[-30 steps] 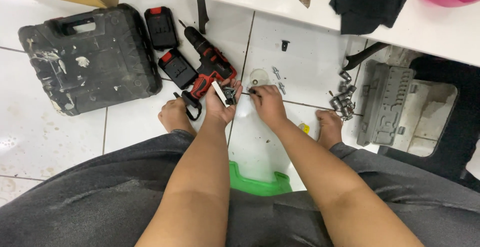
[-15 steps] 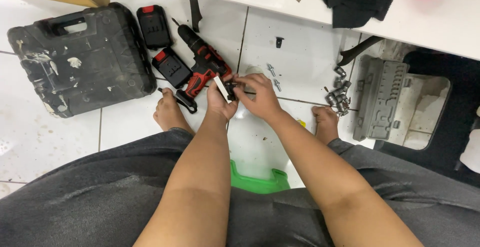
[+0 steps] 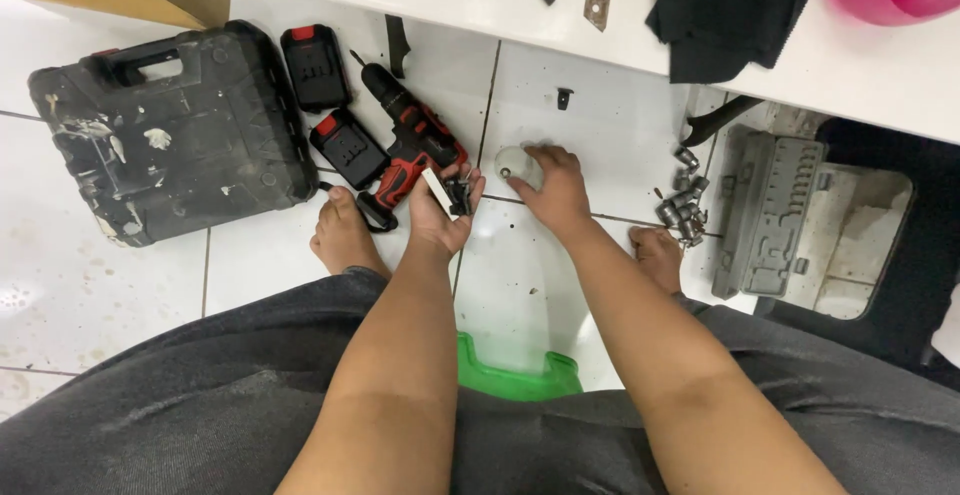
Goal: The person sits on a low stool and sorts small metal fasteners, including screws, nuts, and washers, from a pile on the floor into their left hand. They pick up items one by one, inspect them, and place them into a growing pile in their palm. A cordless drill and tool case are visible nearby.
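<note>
My left hand point(image 3: 440, 213) is palm up, cupped around a small white block and several dark bits point(image 3: 458, 195). It hovers just right of a red and black cordless drill point(image 3: 405, 145) lying on the white floor tiles. My right hand point(image 3: 555, 187) reaches forward and rests its fingers on a small round white lid-like object point(image 3: 513, 164) on the floor. Both forearms stretch out over my dark-trousered knees.
A black drill case point(image 3: 170, 135) lies at the left, with two black and red battery packs point(image 3: 315, 67) point(image 3: 348, 148) beside it. Several metal sockets point(image 3: 685, 200) and a grey tool tray point(image 3: 775, 210) lie at the right. My bare feet point(image 3: 340, 235) flank a green stool point(image 3: 510, 375).
My right hand has left the left palm and moved forward onto the round white object. The left hand stays cupped with the small parts.
</note>
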